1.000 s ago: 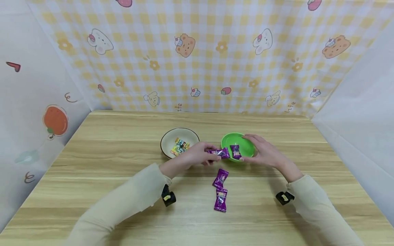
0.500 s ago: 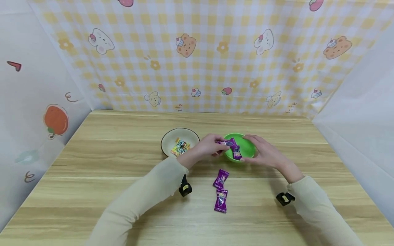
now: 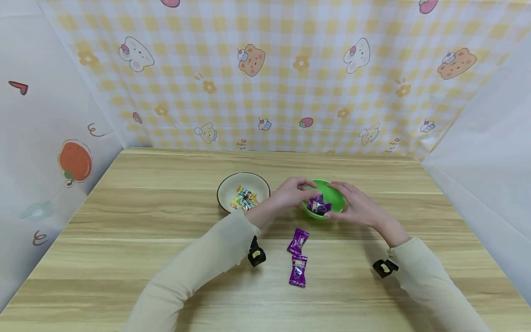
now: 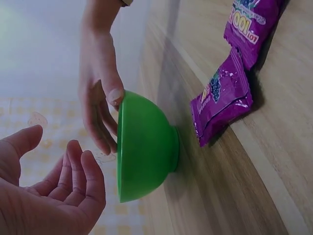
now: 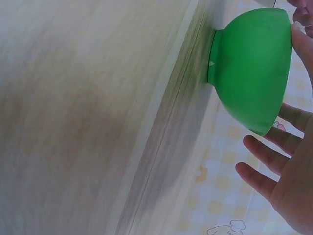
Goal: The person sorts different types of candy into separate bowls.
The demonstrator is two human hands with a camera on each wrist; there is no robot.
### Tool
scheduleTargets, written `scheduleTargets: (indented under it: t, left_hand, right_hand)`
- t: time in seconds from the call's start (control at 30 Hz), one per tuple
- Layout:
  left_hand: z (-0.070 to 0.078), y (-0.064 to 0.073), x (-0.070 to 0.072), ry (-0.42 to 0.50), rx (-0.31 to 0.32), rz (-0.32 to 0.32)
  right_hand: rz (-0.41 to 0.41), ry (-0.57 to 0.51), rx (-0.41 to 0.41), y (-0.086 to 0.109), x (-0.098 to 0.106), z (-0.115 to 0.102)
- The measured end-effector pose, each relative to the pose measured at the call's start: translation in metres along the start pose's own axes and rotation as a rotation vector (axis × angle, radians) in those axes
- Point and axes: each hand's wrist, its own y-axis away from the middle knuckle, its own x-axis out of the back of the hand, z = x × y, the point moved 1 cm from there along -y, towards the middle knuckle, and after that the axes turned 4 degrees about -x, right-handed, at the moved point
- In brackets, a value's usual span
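Note:
My left hand (image 3: 292, 193) hovers at the left rim of a green bowl (image 3: 333, 197), palm toward the bowl. In the left wrist view its thumb and fingers are apart, with nothing between them. My right hand (image 3: 360, 206) holds the bowl from the right, thumb on the near rim and fingers at the far rim. Purple-wrapped candies (image 3: 318, 206) lie together inside the bowl, partly covered by my left fingers. Two more, an upper candy (image 3: 298, 241) and a lower candy (image 3: 297, 271), lie end to end on the table in front.
Left of the green bowl stands a cream bowl (image 3: 226, 188) with a dark rim, holding yellow-wrapped candies (image 3: 244, 199). My left forearm passes close to its front right side. A checked cloth (image 3: 274, 83) hangs behind the wooden table (image 3: 166, 216).
My left hand has moved right to the green bowl with a purple candy and let it go there. That candy now lies beside the other inside. The right hand stays put.

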Motion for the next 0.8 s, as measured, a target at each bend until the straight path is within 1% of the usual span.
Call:
scheduleTargets:
  t: [0.1, 0.2, 0.3, 0.33, 0.43, 0.5, 0.63, 0.73, 0.8]
  left_hand:
    - [-0.001, 0.005, 0.001, 0.001, -0.005, -0.006]
    - [-0.002, 0.014, 0.002, -0.043, -0.023, -0.022]
    - [-0.005, 0.025, 0.004, -0.097, -0.052, -0.053]
    - [-0.007, 0.029, 0.005, -0.11, -0.069, -0.064]
    - [-0.016, 0.041, 0.007, -0.15, -0.09, -0.104]
    - [-0.023, 0.048, 0.008, -0.15, -0.082, -0.135]
    - [-0.039, 0.057, 0.006, -0.071, -0.026, -0.195]
    - [-0.049, 0.06, 0.003, -0.019, 0.02, -0.209]
    - [-0.054, 0.06, 0.002, -0.037, 0.035, -0.198]
  right_hand:
    - [0.001, -0.002, 0.003, 0.0, 0.0, 0.0]
    - [0.0, -0.004, 0.004, 0.0, 0.0, -0.001]
    - [0.003, -0.001, 0.004, 0.0, 0.0, -0.001]
    - [0.005, 0.0, 0.005, 0.0, 0.0, -0.001]
    - [0.009, 0.003, 0.004, 0.0, 0.0, -0.001]
    - [0.009, 0.002, 0.002, 0.0, 0.0, -0.001]
    - [0.011, 0.0, 0.003, 0.0, 0.0, -0.001]
    - [0.015, 0.004, 0.007, -0.001, 0.0, -0.001]
    - [0.014, 0.007, 0.007, -0.001, 0.0, -0.001]
